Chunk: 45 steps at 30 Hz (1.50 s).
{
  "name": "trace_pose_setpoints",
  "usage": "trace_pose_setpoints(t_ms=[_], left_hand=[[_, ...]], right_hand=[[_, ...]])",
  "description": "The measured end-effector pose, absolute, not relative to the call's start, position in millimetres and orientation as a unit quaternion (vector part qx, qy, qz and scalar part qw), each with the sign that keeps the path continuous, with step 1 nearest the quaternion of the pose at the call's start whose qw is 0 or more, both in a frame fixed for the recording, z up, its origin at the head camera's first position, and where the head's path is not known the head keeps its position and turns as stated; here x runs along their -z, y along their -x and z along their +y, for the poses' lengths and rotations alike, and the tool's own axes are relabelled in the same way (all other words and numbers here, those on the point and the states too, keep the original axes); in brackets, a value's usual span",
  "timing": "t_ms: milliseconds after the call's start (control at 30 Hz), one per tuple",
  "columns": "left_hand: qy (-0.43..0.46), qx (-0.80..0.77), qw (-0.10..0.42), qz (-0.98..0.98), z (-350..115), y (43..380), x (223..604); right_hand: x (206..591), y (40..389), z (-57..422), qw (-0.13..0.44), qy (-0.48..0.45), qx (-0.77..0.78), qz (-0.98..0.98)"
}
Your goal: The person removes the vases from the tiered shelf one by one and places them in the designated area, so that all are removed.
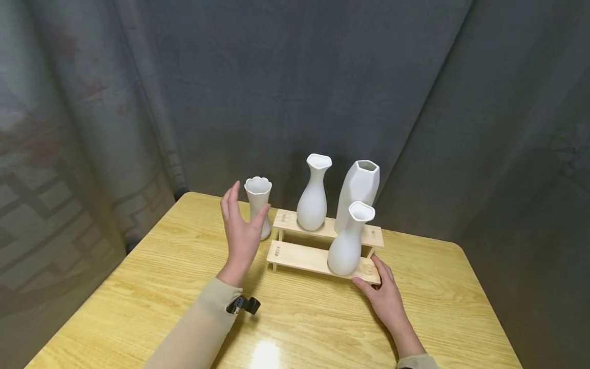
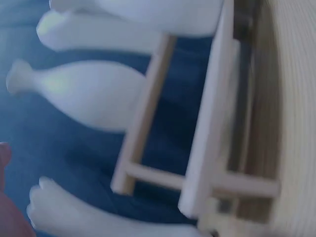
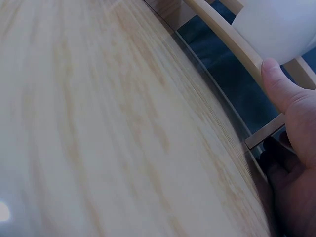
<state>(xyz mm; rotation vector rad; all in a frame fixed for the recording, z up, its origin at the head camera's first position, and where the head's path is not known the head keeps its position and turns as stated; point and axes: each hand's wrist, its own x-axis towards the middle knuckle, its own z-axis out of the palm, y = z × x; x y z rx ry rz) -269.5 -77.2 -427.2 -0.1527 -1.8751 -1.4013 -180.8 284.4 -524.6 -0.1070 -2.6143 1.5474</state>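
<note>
My left hand is raised beside a small white vase with a scalloped rim, thumb and fingers spread apart. The thumb overlaps the vase in the head view; in the left wrist view, fingers show at the edge, apart from it. With my right hand I grip the right end of a two-tier wooden display stand, thumb on the lower tier's front edge and other fingers behind its end. On that tier stands a rounded narrow-necked vase, near the right hand.
The upper tier bears another narrow-necked vase and a tall faceted vase. Behind the wooden table hangs a dark grey curtain, close to its back edge. A patterned curtain hangs on the left.
</note>
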Motion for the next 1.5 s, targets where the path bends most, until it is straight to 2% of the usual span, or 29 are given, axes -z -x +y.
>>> trace_pose_setpoints(t_ms=[167, 500, 933, 1500], left_hand=[[0.116, 0.554, 0.385, -0.729, -57.4, 256.5, 417.5], [0.183, 0.551, 0.33, -0.745, -16.5, 238.3, 413.9], [0.212, 0.563, 0.242, -0.761, 32.9, 221.5, 413.3], [0.232, 0.532, 0.174, -0.795, 65.6, 214.6, 431.1]], right_hand=[[524.9, 182.1, 283.9, 0.054, 0.033, -0.505, -0.861], [523.7, 183.3, 281.0, 0.055, 0.03, -0.502, -0.863], [524.7, 184.3, 282.3, 0.053, 0.028, -0.501, -0.864], [524.1, 181.3, 284.7, 0.053, 0.033, -0.497, -0.865]])
